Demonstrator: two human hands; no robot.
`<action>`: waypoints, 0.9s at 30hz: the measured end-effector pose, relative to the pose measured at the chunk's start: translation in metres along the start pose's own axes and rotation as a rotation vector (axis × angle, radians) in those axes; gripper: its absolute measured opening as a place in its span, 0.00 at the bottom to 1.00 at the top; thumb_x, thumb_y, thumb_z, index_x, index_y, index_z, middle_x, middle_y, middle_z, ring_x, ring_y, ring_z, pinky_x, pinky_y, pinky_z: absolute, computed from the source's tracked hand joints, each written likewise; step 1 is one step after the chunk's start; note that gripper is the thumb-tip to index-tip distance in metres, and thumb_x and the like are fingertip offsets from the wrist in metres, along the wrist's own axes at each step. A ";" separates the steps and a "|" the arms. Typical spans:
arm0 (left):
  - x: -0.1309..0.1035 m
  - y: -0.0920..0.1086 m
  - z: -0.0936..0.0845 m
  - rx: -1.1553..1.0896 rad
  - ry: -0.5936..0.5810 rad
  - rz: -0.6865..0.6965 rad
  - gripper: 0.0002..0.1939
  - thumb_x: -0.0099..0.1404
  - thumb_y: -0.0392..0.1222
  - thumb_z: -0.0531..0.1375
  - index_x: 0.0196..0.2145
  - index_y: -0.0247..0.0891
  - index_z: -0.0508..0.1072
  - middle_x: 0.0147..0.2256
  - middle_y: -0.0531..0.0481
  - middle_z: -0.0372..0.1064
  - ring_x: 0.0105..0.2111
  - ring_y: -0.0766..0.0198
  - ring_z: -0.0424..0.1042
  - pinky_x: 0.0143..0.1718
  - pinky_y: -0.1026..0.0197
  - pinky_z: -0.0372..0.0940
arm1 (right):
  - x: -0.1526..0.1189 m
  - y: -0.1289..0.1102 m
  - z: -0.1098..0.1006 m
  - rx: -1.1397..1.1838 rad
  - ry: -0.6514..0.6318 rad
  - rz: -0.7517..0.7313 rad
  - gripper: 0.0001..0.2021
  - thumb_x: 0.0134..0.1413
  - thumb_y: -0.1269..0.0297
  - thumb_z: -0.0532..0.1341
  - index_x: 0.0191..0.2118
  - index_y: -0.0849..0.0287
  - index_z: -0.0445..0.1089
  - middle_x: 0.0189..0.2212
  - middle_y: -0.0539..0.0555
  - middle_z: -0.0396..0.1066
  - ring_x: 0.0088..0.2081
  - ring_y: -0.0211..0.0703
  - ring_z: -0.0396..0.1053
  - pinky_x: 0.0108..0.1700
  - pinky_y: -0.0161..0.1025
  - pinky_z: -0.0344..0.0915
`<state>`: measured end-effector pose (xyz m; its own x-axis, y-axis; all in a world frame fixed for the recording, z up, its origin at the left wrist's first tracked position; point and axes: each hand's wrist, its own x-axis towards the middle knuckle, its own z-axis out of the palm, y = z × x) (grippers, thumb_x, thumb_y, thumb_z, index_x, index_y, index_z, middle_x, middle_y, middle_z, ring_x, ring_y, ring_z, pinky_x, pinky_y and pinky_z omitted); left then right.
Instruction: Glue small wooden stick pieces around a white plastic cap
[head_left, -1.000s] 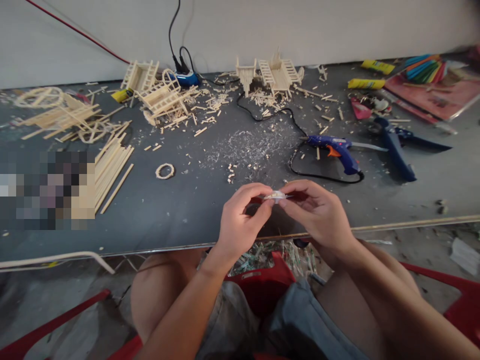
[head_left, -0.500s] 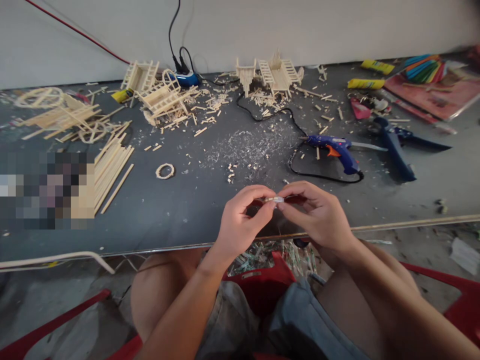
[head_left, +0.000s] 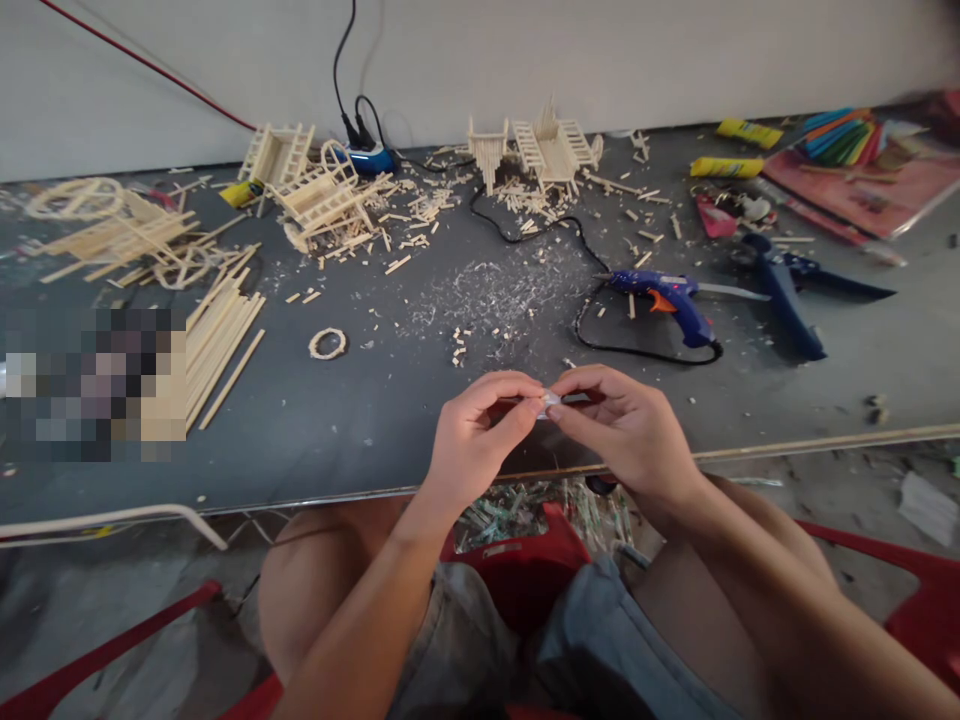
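Close to the table's front edge, my left hand (head_left: pixel 480 430) and my right hand (head_left: pixel 626 420) meet with thumbs and fingertips pinched together. Between them is a small whitish, partly see-through piece (head_left: pixel 550 399); the fingers cover most of it, so its kind is unclear. A blue hot glue gun (head_left: pixel 664 293) with an orange trigger lies beyond my right hand, a glue stick in its back end. Tiny cut stick bits (head_left: pixel 459 348) are scattered just past my left hand. Farther left sits a small ring made of stick pieces (head_left: pixel 328 344).
Long wooden sticks (head_left: pixel 225 345) lie at the left. Miniature stick furniture (head_left: pixel 555 150) stands along the wall near a blue power socket (head_left: pixel 371 160). Blue-handled cutters (head_left: pixel 795 300), yellow tubes (head_left: pixel 726 167) and coloured sticks (head_left: pixel 844 137) are at the right. The glue gun's cord (head_left: pixel 577 330) loops across the tabletop.
The whitish piece has turned slightly between my fingertips and shows a different side. Both hands stay in nearly the same place. The view has shifted a little.
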<state>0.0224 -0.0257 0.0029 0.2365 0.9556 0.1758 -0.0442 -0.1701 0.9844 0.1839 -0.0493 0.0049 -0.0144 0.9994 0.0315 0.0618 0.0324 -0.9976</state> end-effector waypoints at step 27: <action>-0.001 -0.005 0.001 -0.215 0.017 -0.117 0.03 0.60 0.39 0.64 0.33 0.41 0.79 0.38 0.49 0.73 0.36 0.65 0.72 0.36 0.63 0.69 | 0.000 0.001 0.004 0.126 0.039 -0.026 0.07 0.50 0.69 0.67 0.37 0.53 0.74 0.33 0.48 0.75 0.36 0.36 0.73 0.39 0.34 0.72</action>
<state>0.0231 -0.0259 -0.0025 0.2360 0.9700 0.0587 -0.2231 -0.0047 0.9748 0.1796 -0.0489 0.0038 0.0247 0.9981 0.0572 -0.0642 0.0587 -0.9962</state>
